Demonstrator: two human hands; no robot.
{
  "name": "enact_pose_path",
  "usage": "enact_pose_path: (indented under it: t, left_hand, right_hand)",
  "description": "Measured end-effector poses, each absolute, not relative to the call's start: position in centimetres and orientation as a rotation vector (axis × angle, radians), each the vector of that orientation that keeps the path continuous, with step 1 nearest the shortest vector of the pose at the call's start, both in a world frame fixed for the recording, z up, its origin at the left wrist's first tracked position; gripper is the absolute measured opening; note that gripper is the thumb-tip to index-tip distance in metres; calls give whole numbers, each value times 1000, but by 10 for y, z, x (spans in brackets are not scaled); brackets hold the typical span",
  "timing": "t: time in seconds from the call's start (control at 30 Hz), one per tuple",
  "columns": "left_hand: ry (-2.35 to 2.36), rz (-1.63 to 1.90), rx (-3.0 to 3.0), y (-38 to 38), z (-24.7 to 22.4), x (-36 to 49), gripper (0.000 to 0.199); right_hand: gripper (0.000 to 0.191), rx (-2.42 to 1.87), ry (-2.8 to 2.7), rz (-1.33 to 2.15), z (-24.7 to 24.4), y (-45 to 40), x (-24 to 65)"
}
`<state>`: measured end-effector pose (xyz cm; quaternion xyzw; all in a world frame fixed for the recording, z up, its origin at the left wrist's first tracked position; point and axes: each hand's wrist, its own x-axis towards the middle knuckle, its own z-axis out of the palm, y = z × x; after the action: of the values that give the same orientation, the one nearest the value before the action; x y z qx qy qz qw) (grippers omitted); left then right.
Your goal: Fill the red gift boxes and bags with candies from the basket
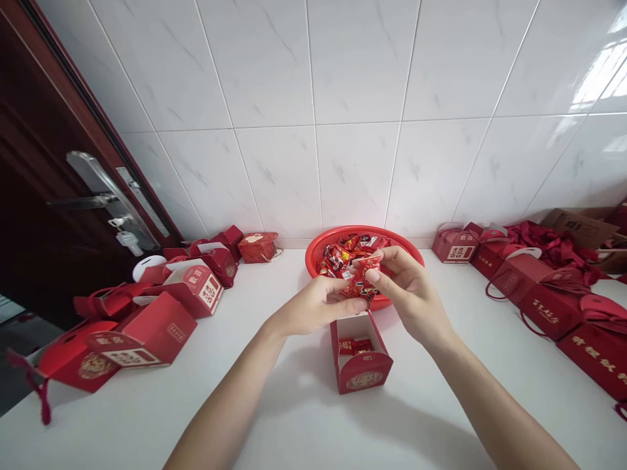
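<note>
Above the near rim of a red plastic basket [313, 269], my two hands are close together. My right hand [414, 294] pinches a red wrapped candy [368, 264] between thumb and fingers. My left hand [318, 305] is closed around more red candy wrappers, partly hidden by its fingers. Just below them, an open red gift box [365, 382] stands upright on the table with a few red candies [355, 346] in its bottom. The basket behind holds many wrapped candies [337, 256].
Closed red gift boxes line the left side [147, 329] and the right side [548, 300] of the white table [274, 398]. A small red box [258, 248] sits by the tiled wall [274, 176]. At far left is a dark door with a handle [110, 196] and keys [128, 240].
</note>
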<state>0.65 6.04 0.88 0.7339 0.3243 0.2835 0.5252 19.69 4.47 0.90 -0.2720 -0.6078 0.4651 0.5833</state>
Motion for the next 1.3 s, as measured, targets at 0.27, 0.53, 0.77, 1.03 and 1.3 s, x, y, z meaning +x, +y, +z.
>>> enact_pose_path:
  t: [0.27,0.53,0.77,1.03,1.3]
  left_hand:
    - [862,740,1849,62,17,-4,29]
    - [1126,626,1966,64,26,-21,34]
    - [1005,476,1869,71,14,-9,32]
    - [1039,286,1835,70,16,-16,29]
    - [1003,119,1900,68,14,-15,32]
  right_hand:
    - [21,-652,-1396,1074,10,46,207]
    - [14,-653,-1780,1127,13,42,208]
    - [12,-998,-2531,735,6,40,206]
    - [4,-1296,-2725,622,13,42,220]
    - [12,-1305,-2473,719,10,46,223]
